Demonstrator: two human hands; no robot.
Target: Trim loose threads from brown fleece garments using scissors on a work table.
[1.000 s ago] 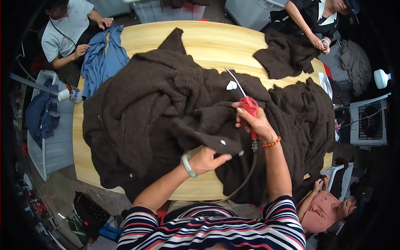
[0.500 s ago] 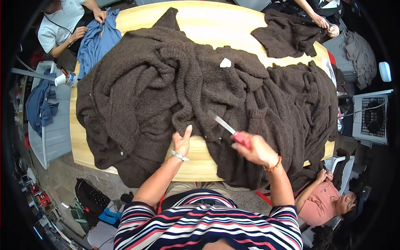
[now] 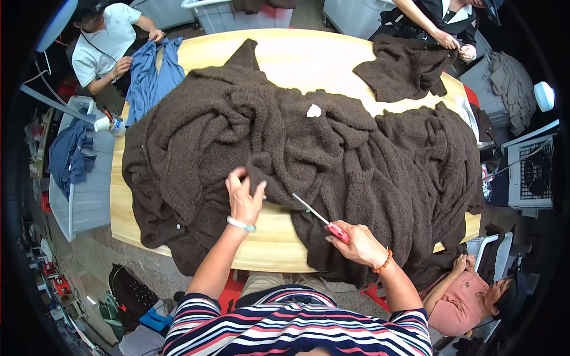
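Note:
A large heap of dark brown knitted sweaters point(image 3: 202, 136) covers much of the table in front of me. My left hand point(image 3: 244, 202) is at the near edge of the heap, beside a turned-up fold. Its thumb and fingers are apart, and no cloth is plainly gripped. My right hand point(image 3: 359, 244) is closed round the handle of a red-handled tool with a narrow metal blade point(image 3: 337, 230). The blade points away and to the left, its tip over the brown knit. A small white patch point(image 3: 313, 111) lies on the heap's far part.
The pale wooden table point(image 3: 261, 252) shows around the heap. At far left a person handles blue cloth point(image 3: 157, 77); at far right another handles a brown knit point(image 3: 404, 68). A person in pink point(image 3: 460, 302) sits at lower right. Grey bins point(image 3: 80, 196) stand beside the table.
My left hand has moved up and left, and its fingers have spread beside a turned-up fold. The red-handled tool has shifted slightly and its blade now shows thinner. The view has tilted, showing more beyond the table.

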